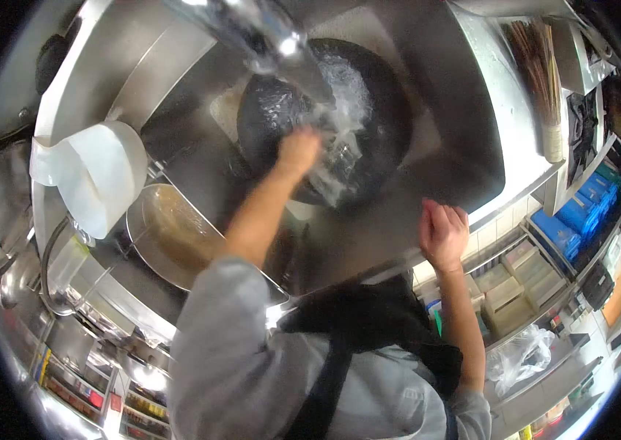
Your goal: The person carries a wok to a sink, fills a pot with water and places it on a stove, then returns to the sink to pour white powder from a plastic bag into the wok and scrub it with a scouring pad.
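Our left hand (299, 150) reaches into the black wok (387, 110) under running water (288, 51), its grip we cannot tell, while our right hand (442, 233) rests, fingers curled together, on the worktop (483, 139).

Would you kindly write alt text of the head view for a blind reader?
A left hand reaches into a dark wok under running water. The right hand rests at the edge of the steel counter.

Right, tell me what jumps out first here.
Water pours from above into a black wok at top centre, splashing where the left hand reaches in. The right hand rests curled on the steel counter edge at right. A white container and a pot of brownish liquid sit at left.
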{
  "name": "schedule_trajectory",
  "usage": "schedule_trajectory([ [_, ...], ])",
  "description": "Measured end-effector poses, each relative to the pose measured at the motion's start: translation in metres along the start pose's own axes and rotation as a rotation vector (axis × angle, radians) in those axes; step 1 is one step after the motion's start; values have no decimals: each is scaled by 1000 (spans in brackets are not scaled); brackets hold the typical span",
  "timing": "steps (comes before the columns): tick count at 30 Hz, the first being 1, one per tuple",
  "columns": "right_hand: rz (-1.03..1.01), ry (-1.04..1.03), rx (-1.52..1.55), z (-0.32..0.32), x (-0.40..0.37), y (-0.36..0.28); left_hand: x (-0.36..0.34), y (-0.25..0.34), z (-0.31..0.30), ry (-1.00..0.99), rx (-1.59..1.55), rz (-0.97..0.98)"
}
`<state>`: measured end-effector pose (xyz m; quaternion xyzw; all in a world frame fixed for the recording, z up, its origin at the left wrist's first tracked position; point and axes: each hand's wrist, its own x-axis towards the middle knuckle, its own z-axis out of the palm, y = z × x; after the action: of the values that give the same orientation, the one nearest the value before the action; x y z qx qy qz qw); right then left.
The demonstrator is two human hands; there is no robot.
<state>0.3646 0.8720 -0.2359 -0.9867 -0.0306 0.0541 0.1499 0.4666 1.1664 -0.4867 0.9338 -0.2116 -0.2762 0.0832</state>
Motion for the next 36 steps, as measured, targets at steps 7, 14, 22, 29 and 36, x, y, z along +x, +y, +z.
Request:
schedule_trajectory([
  [7, 39, 26, -9, 3, -1, 4, -19, 17, -11, -12, -169, -76],
  [14, 57, -26, -16, -3, 3, -5, 68, 136, -18, 306, -396, 207],
  [22, 40, 43, 22, -3, 3, -1, 78, -33, -103, 275, 344, -11],
  [29, 38, 54, 18, -5, 0, -2, -26, 24, -18, -297, 121, -106],
  [36, -11, 98, 55, -7, -5, -5, -43, 62, -80, 206, -1492, -466],
])
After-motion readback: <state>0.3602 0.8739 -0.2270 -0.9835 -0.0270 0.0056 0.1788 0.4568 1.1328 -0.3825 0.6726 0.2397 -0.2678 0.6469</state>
